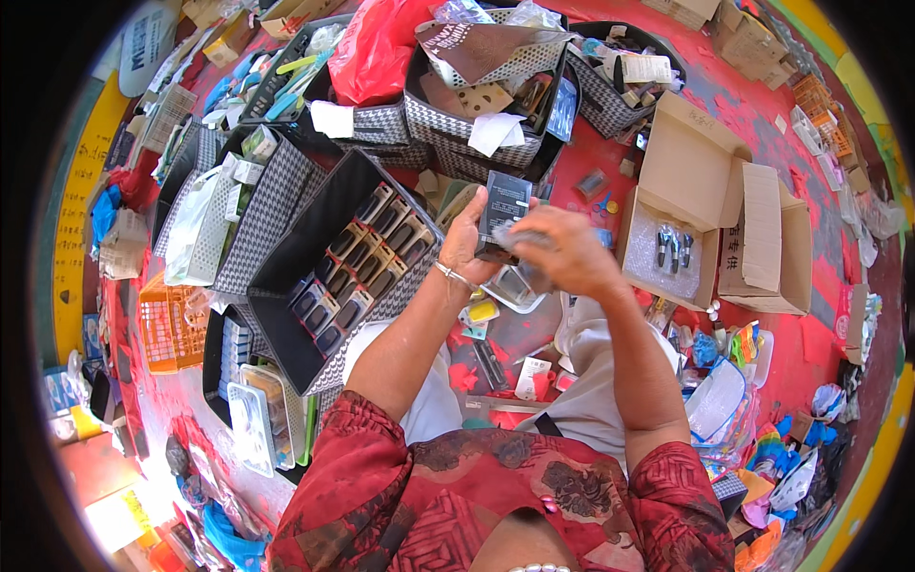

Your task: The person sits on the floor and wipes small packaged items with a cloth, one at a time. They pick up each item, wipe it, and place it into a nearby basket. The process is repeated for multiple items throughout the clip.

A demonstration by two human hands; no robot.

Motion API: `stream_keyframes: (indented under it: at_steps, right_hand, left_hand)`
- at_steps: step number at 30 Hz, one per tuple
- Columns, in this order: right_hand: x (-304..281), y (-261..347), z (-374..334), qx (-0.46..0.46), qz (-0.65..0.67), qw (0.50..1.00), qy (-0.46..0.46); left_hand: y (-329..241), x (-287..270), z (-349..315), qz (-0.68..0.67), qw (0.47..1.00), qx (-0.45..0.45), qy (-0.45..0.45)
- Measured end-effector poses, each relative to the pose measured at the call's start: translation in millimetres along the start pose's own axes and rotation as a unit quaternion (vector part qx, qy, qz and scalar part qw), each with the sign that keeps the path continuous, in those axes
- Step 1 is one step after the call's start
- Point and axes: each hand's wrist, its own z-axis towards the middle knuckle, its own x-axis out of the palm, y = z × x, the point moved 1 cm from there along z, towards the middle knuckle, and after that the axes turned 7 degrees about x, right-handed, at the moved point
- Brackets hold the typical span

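Landmark for all positions: the houndstooth bin (303, 234), black-lined, tilted, with rows of carded dark oval goods (357, 257) lying inside.

Left hand (464, 236): just right of the bin's far right corner, half curled, thumb along one edge of a dark rectangular box (505, 198) with small pale print. I have the box gripped there, upright, clear of the bin. A pale bracelet (456, 276) sits on this wrist, beside the bin's right wall.

Right hand (569, 250): farther right of the bin than my left, fingers bent and mostly closed, with a crumpled grey piece (512, 234) at the fingertips against the lower face of the box. Blurred; cannot tell whether it is cloth or film.

Right of the bin, below my hands: a clear plastic tray (516, 289), contents unclear. Well to the right of the bin: a cardboard carton (688, 176), lid raised, three small dark items (675, 248) on bubble wrap (648, 264) inside; beside it a second carton (793, 250), flaps up. Between the bin and the first carton, also beyond my right hand: blue-handled scissors (603, 204) on the red floor.

Beyond the bin: a red plastic bag (376, 48) atop another patterned container. Left of the bin: an orange basket (172, 326).
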Motion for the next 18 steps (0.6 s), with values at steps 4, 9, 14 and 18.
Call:
stream_keyframes:
  at_steps: [4,9,14,18]
  right_hand:
    - [-29,-23,2,0.195,0.313,0.909,-0.194]
    - [9,-8,20,0.060,-0.070,0.947,-0.308]
    - [50,8,0,0.060,-0.001,0.993,-0.102]
    - [32,17,-13,0.011,0.039,0.999,-0.019]
  left_hand:
    - [0,-1,0,-0.017,0.998,-0.013,0.061]
    - [16,0,2,0.010,0.999,0.008,0.041]
    - [4,-4,7,0.049,0.990,0.121,-0.048]
    - [-13,-7,7,0.014,0.988,0.113,0.105]
